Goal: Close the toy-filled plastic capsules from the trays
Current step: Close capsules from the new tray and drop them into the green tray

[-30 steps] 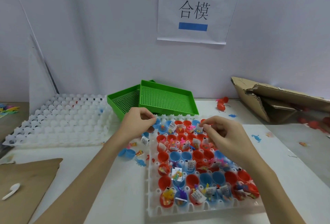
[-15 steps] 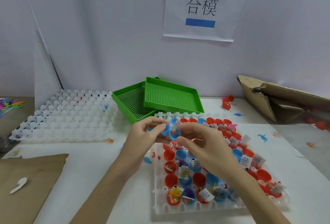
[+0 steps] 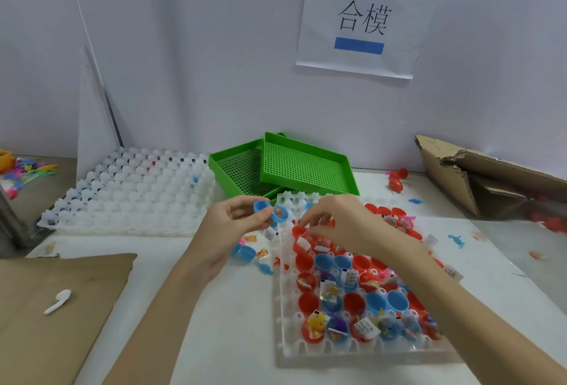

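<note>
Left hand (image 3: 233, 225): pinches open blue capsule (image 3: 271, 211), toy visible inside, above table left of tray (image 3: 283, 308) | Right hand (image 3: 340, 222): fingers curled over tray's far rows; contents of grip cannot be told

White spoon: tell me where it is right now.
In the head view the white spoon lies at lower left on the brown cardboard sheet, well left of the left hand and nearer than the empty white tray.

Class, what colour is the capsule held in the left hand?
Blue: the capsule in the left hand, head view.
</note>
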